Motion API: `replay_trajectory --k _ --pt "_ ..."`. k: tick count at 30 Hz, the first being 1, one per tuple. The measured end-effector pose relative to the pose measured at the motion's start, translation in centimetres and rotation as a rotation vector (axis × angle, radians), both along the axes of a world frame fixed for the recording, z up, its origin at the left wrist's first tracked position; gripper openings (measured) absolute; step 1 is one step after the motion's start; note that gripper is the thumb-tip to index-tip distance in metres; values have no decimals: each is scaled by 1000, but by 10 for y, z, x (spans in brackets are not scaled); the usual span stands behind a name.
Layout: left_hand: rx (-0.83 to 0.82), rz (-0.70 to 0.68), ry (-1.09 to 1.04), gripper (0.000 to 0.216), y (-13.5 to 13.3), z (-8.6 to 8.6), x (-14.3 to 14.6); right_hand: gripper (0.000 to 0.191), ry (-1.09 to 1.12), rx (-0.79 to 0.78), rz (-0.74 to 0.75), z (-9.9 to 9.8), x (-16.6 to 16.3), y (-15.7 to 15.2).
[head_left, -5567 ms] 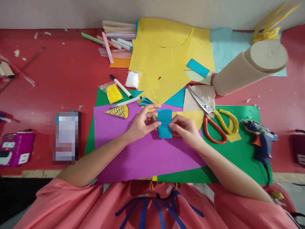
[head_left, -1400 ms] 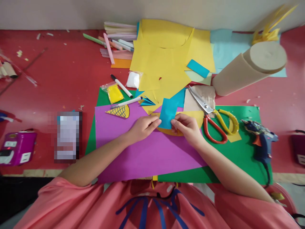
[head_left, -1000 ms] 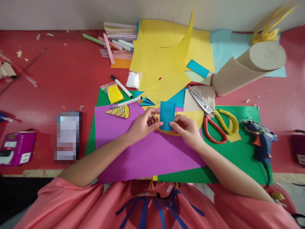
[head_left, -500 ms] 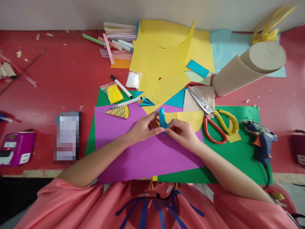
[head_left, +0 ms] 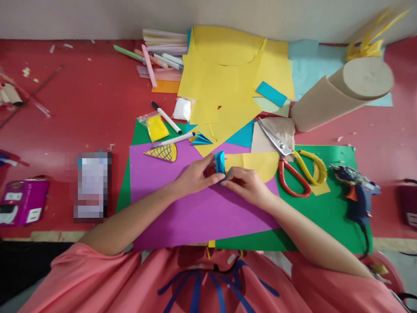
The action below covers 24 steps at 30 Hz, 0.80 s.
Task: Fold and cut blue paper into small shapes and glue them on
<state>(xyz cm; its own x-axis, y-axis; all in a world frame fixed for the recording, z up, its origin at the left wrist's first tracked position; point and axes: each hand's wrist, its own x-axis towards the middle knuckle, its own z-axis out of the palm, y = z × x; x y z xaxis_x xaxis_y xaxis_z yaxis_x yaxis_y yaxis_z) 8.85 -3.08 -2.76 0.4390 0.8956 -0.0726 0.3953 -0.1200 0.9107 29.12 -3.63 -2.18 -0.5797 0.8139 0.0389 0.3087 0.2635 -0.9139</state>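
A small folded piece of blue paper (head_left: 220, 161) is held up between my two hands, above a purple sheet (head_left: 195, 213). My left hand (head_left: 201, 174) grips its left side, thumb in front and fingers behind. My right hand (head_left: 246, 182) pinches its lower end with thumb and forefinger. Behind my right hand lies a yellow paper piece (head_left: 260, 163) with a rounded right end. A yellow paper cone shape with a dark grid (head_left: 164, 152) lies left of my left hand. Beyond my hands is a small fan of folded blue paper (head_left: 202, 138).
Scissors (head_left: 283, 148) lie open on the right, beside a glue gun (head_left: 358, 195) on a green sheet (head_left: 254, 241). A beige roll (head_left: 339, 98) stands behind. Yellow sheets (head_left: 224, 78), markers (head_left: 166, 117) and bagged yellow clay (head_left: 157, 128) are farther back. A blurred rectangle (head_left: 93, 187) sits left.
The blue paper has turned and shows a broader face, its top slightly lower. My right fingers have shifted a little left and down along its bottom end.
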Motion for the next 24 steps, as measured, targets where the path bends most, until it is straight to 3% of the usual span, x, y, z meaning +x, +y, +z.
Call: replay_trajectory --k 4,10,15,24 --pt "-18 88 -32 31 1 -9 -3 24 23 -36 -46 3 0 1" --pt "-85 293 -100 26 2 -23 -2 27 108 -195 -229 6 2 5" --pt "-94 319 -189 34 4 -18 1 28 165 -329 -309 4 5 8" --pt "-77 309 -229 39 3 -16 0 28 168 -361 -355 4 6 10"
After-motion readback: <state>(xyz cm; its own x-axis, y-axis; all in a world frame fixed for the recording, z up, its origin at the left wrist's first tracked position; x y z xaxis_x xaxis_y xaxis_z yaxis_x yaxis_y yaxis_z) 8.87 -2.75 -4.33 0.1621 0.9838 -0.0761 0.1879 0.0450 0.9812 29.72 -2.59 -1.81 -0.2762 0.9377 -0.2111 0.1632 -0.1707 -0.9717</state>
